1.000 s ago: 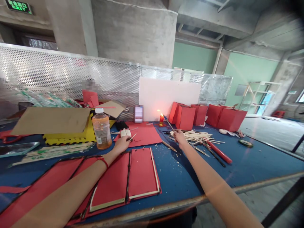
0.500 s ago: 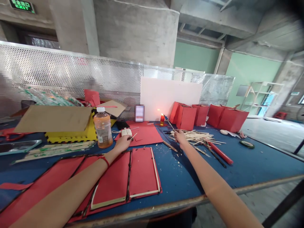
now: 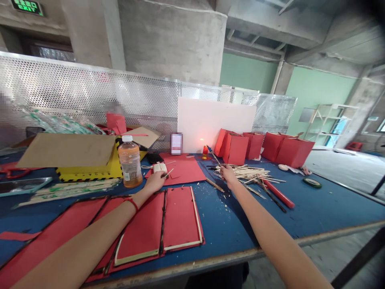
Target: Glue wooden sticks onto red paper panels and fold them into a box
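My right hand is closed around a thin stick with a blue tip. That tip is at the flame of a small lit candle in a red-and-gold holder; touching or just beside it, I cannot tell. In my left hand is a short, thin wooden stick, pinched near a white object. Under my left forearm lies a panelled red paper sheet, with dark strips along its folds and pale sticks along some edges. A loose pile of wooden sticks lies beside my right hand.
Red paper boxes stand at the back right. A red tube and a green tape roll lie on the right. To the left are a bottle and a yellow-and-brown cardboard box. A phone stands upright behind.
Both hands stay almost in place. The blue-tipped stick remains by the candle flame, with only a very slight shift.
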Available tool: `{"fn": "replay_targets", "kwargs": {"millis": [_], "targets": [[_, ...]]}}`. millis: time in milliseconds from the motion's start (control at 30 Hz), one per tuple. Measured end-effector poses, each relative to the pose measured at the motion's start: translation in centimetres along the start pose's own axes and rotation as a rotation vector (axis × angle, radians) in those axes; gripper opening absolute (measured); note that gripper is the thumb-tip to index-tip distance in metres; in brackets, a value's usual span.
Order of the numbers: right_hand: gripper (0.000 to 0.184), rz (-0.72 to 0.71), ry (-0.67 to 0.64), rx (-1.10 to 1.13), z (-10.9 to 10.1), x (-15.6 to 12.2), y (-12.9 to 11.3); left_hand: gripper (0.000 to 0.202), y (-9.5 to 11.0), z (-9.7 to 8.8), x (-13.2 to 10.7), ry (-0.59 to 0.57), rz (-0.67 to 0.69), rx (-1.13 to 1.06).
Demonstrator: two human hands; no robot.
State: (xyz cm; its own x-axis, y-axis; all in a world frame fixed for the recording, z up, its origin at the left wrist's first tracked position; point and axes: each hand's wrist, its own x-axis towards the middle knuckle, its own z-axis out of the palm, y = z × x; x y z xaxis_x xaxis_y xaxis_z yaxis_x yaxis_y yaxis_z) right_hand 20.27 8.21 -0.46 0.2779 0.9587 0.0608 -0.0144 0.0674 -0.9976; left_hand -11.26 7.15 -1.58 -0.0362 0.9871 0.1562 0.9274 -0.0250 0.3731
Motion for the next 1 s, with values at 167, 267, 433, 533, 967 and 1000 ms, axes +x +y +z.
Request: {"fn": "replay_targets", "kwargs": {"millis": [167,267,433,533,967,1000], "targets": [[0.009,0.003,0.007,-0.006,0.05,0.15,0.09,0.029,-0.15,0.11,0.12,0.024,0.006,-0.006],[0.008,0.01,0.007,-0.01,0.02,0.28,0.15,0.028,-0.25,0.24,0.16,0.04,0.016,-0.026],[0.005,0.012,0.0,-0.016,-0.11,0.4,0.23,0.025,-0.39,0.42,0.2,0.057,0.03,-0.035],[0.006,0.016,0.001,-0.024,-0.18,0.37,0.2,0.025,-0.31,0.34,0.09,0.043,0.025,-0.027],[0.008,0.02,0.017,-0.031,-0.17,0.2,0.06,0.026,-0.15,0.22,-0.01,0.036,0.014,-0.017],[0.008,0.02,0.018,-0.031,-0.17,0.21,0.07,0.026,-0.18,0.25,0.01,0.037,0.015,-0.017]]}}
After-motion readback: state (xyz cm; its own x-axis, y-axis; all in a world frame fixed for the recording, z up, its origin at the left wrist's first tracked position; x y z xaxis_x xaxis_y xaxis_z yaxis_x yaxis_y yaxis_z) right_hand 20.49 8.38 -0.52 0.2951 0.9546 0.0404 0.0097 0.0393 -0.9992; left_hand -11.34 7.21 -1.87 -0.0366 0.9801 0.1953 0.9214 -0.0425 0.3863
